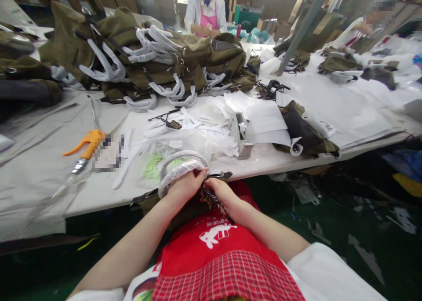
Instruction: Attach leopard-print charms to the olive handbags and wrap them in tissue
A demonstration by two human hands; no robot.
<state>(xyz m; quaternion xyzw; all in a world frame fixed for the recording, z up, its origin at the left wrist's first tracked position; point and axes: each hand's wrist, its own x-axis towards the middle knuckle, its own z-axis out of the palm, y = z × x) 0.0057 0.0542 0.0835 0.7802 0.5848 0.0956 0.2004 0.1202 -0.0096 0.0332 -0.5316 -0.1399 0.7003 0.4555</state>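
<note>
An olive bag [151,203] rests at the table's front edge, partly over my lap, its handles [184,168] wrapped in white. My left hand [186,187] lies by the handles, thumb and fingers pinched together at the bag's top edge; what is between them is hidden. Close beside it, my right hand [226,196] is closed, fingertips nearly touching the left ones. From it hangs a dark, brown-patterned cord charm [211,198], held against the bag. A similar leopard-patterned charm [174,124] with black cord lies on the table beyond.
Olive bags [194,55] with wrapped handles are piled at the back. An orange air gun [89,143] lies left. A tape dispenser [242,136], white sheets [268,121] and another bag [298,127] sit right. A co-worker in a pink apron [209,17] stands across the table.
</note>
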